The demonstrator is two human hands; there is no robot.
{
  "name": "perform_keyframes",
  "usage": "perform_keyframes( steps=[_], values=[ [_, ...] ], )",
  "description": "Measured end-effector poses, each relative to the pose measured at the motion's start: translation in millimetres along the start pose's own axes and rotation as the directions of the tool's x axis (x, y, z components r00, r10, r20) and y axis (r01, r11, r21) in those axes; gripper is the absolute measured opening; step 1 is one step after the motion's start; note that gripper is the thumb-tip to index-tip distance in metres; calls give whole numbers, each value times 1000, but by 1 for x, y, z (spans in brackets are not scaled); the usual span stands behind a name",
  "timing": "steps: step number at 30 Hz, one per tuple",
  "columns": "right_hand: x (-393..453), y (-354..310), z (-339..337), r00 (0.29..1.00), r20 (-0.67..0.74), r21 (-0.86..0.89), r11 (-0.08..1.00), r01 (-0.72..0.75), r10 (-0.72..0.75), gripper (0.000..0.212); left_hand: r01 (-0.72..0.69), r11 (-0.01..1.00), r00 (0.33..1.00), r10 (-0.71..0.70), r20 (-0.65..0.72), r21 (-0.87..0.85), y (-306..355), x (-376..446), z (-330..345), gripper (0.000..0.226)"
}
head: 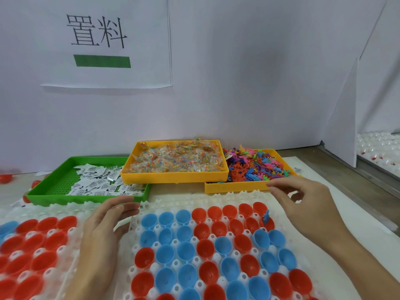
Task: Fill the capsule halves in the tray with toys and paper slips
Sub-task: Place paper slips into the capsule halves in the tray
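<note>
The right hand (303, 195), loosely curled and holding nothing, is poised at the toy bin (255, 167), centre right. The left hand (108, 215), fingers relaxed, is rested on the tray (164, 204) edge, probably to steady it. One blue toy (265, 217) is seen in a red capsule half (267, 223).

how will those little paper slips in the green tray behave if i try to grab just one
The paper slips look thin and flat, so probably very light and floppy. They lie overlapping in a loose heap in the green tray, so fingers may lift several at once. A push would likely slide them across the tray's floor rather than tip or roll them.
</note>
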State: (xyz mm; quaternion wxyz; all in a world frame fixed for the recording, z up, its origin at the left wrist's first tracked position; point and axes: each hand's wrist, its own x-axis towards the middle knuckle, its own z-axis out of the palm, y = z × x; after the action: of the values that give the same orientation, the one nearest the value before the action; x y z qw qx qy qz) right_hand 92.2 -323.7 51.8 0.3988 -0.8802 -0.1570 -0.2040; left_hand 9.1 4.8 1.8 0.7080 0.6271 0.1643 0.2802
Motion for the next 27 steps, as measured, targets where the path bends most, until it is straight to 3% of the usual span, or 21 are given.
perform_keyframes(
  steps=[6,15,23,27],
  values=[
    [64,-44,34,971,205,-121,981,148,-121,8,5,1000,1000,-5,-8,-9,3,-2,2,33],
    [106,-67,87,917,397,-382,915,129,37,8,17,1000,1000,-17,-7,-10,7,-3,2,29],
    [117,-71,85,883,451,-379,923,59,129,9,22,1000,1000,-22,-5,3,7,-4,2,30],
    [121,-68,80,873,461,-273,962,-30,158,18,12,1000,1000,-12,4,12,6,-3,1,30]
  ],
)
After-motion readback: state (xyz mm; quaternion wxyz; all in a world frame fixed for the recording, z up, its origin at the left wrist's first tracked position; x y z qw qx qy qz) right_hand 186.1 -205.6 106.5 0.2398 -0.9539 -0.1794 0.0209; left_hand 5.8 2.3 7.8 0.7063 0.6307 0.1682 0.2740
